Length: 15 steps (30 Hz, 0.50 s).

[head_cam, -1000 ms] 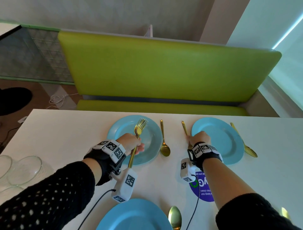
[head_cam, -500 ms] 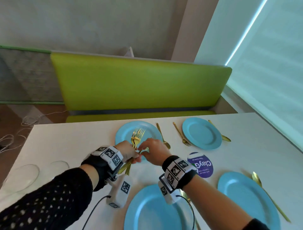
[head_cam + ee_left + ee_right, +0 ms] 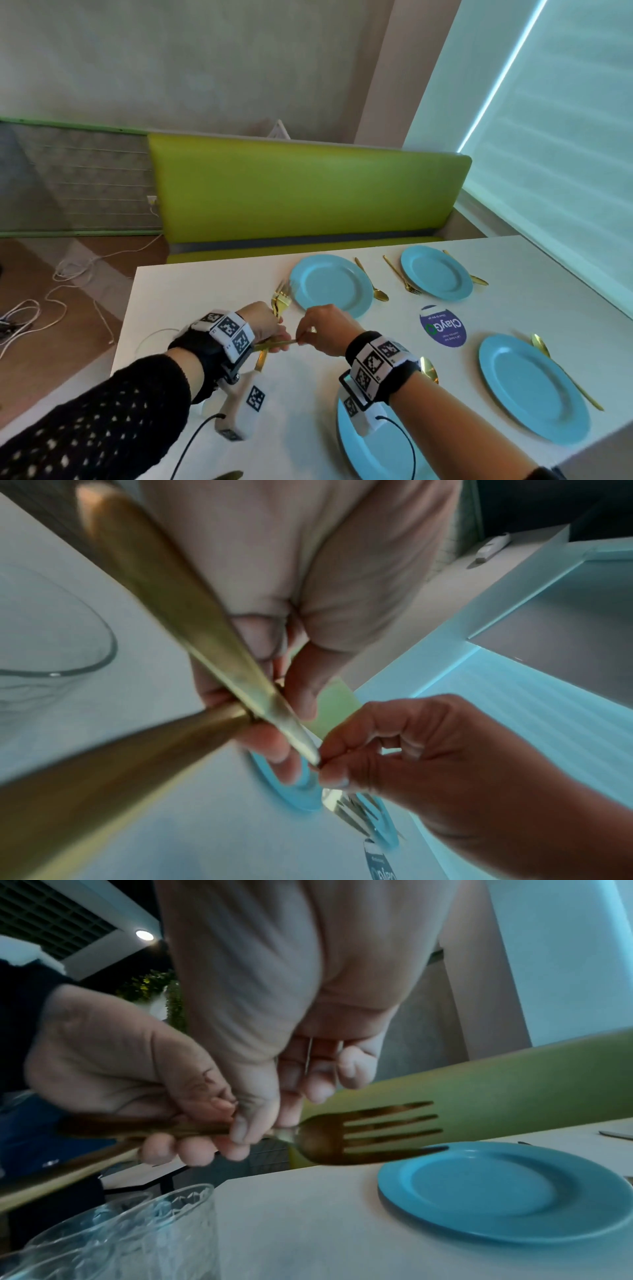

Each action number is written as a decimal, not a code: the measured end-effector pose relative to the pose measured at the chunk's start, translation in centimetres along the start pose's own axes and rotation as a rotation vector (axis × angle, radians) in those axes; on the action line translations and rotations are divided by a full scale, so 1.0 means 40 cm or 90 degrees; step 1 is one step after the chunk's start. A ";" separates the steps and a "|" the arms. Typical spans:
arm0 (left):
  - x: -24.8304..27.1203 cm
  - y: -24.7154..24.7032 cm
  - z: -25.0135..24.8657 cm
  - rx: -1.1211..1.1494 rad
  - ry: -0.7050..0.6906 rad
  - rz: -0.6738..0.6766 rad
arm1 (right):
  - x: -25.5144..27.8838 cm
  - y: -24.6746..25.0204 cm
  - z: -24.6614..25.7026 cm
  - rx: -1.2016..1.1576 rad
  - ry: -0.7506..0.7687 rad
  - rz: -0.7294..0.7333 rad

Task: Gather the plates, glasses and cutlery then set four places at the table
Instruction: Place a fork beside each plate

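My left hand [image 3: 274, 337] grips a small bundle of gold forks [image 3: 281, 301], tines pointing away, just left of the far left blue plate [image 3: 332, 284]. My right hand [image 3: 301, 339] pinches the thin stem of one fork [image 3: 301, 739] between thumb and forefinger, right against the left fingers. In the right wrist view the fork's tines [image 3: 383, 1129] stick out over the table in front of a blue plate [image 3: 496, 1188]. A fork [image 3: 400, 274] and gold spoons [image 3: 373, 284] lie by the far plates. Clear glasses [image 3: 120, 1245] stand close to my hands.
Three more blue plates sit far right [image 3: 436, 272], near right [image 3: 534, 387] and near left [image 3: 373, 452], the near ones with spoons [image 3: 561, 370] beside them. A purple round sticker [image 3: 443, 325] marks the white table [image 3: 513, 308]. A green bench [image 3: 308, 192] backs the far edge.
My right hand left the fork beside the far right plate and came over to the forks in my left hand. Both hands have shifted left, off the far left plate.
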State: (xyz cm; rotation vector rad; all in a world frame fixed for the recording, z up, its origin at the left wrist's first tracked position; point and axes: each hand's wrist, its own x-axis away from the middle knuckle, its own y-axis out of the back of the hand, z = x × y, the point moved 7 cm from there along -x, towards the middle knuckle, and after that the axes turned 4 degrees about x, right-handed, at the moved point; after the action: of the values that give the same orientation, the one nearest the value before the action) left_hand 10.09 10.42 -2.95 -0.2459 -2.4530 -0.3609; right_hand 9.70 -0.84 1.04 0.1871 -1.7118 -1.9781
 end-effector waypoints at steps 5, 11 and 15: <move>-0.042 0.105 -0.009 0.123 -0.029 -0.128 | -0.041 -0.011 -0.089 -0.095 -0.154 -0.001; -0.073 0.170 -0.006 0.299 0.005 -0.123 | -0.128 -0.063 -0.175 -0.276 -0.331 -0.026; -0.104 0.194 -0.012 0.346 -0.020 -0.110 | -0.212 -0.134 -0.184 -0.214 -0.372 0.045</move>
State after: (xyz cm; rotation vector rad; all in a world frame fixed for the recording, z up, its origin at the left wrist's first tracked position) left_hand 15.61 17.23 -3.65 0.1932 -2.5020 0.2459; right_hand 18.55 -3.06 -7.42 -0.6162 -1.6301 -2.3753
